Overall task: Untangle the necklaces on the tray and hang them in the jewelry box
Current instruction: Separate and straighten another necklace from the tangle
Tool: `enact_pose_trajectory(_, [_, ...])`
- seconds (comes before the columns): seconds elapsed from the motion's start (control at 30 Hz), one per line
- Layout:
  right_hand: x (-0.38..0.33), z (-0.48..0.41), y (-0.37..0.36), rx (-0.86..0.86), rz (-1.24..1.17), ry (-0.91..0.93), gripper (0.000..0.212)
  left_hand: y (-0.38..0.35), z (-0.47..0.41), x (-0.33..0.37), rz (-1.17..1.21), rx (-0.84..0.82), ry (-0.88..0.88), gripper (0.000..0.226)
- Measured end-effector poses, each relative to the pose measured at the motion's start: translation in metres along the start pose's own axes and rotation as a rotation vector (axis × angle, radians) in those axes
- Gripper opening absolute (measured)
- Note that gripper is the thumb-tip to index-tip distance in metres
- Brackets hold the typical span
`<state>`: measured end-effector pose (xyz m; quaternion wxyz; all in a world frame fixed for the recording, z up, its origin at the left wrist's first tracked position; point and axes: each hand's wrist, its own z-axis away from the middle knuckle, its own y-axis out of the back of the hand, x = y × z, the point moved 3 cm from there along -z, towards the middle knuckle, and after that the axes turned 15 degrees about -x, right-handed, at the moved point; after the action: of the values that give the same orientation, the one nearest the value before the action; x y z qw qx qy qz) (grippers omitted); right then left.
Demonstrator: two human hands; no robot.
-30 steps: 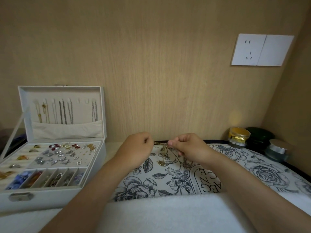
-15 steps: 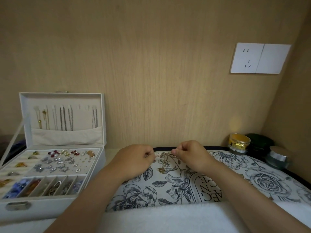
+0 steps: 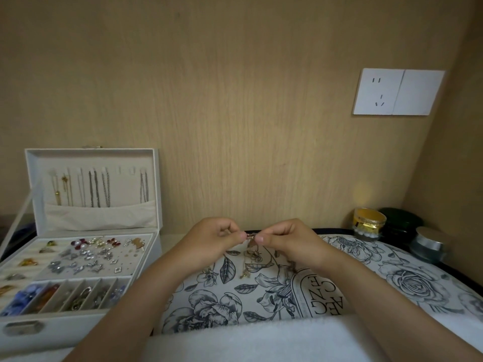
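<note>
Grip — left hand (image 3: 218,237) and right hand (image 3: 288,241) pinch necklace (image 3: 251,237) over tray (image 3: 407,280).

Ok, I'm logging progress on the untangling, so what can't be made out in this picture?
Head view only:
Necklace, pinched between left hand and right hand: fingers cover its middle; chain too fine to judge tangles.
Jewelry box: left side cut off by the frame; lid hooks too small to count.
Tray: near edge hidden under the white towel.
</note>
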<state>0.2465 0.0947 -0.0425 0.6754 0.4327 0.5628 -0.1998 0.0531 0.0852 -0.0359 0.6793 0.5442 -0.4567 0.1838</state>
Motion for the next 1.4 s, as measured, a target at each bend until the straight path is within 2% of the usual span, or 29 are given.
enact_pose_trajectory(0.07, [0.003,-0.002,-0.002,0.013,0.005,-0.008,0.015,-0.003,0.001,-0.001,0.041,-0.034,0.012,0.019])
enact_pose_trajectory(0.17, [0.008,-0.007,-0.004,0.073,0.041,0.039,0.01,-0.013,0.001,-0.001,0.371,-0.128,0.0,0.024])
enact_pose_trajectory(0.2, [0.009,-0.007,-0.005,0.09,0.028,0.041,0.011,-0.015,0.001,-0.002,0.417,-0.14,0.006,0.025])
enact_pose_trajectory(0.4, [0.006,-0.005,-0.007,0.103,-0.122,0.047,0.01,-0.017,-0.001,-0.012,0.292,-0.121,0.061,0.028])
enact_pose_trajectory(0.57, [0.007,-0.007,-0.008,0.109,-0.083,0.013,0.01,-0.014,0.001,-0.01,0.286,-0.122,0.027,0.02])
enact_pose_trajectory(0.73, [0.006,-0.007,-0.01,0.068,-0.054,0.01,0.012,-0.015,0.001,-0.009,0.234,-0.1,0.009,0.023])
enact_pose_trajectory(0.87, [0.01,-0.007,-0.01,0.006,0.029,-0.032,0.004,-0.013,0.002,-0.009,0.181,-0.112,-0.005,0.025])
enact_pose_trajectory(1.03, [0.01,-0.006,-0.012,-0.033,-0.017,-0.007,0.017,-0.012,0.004,-0.007,0.127,-0.121,-0.008,0.028])
enact_pose_trajectory(1.23, [0.012,-0.007,-0.01,-0.012,-0.013,-0.016,0.006,-0.015,0.003,-0.008,0.162,-0.122,-0.01,0.029])
enact_pose_trajectory(1.4, [0.013,-0.008,-0.009,-0.005,-0.002,-0.015,0.01,-0.014,-0.001,-0.017,0.196,-0.089,-0.056,0.012])
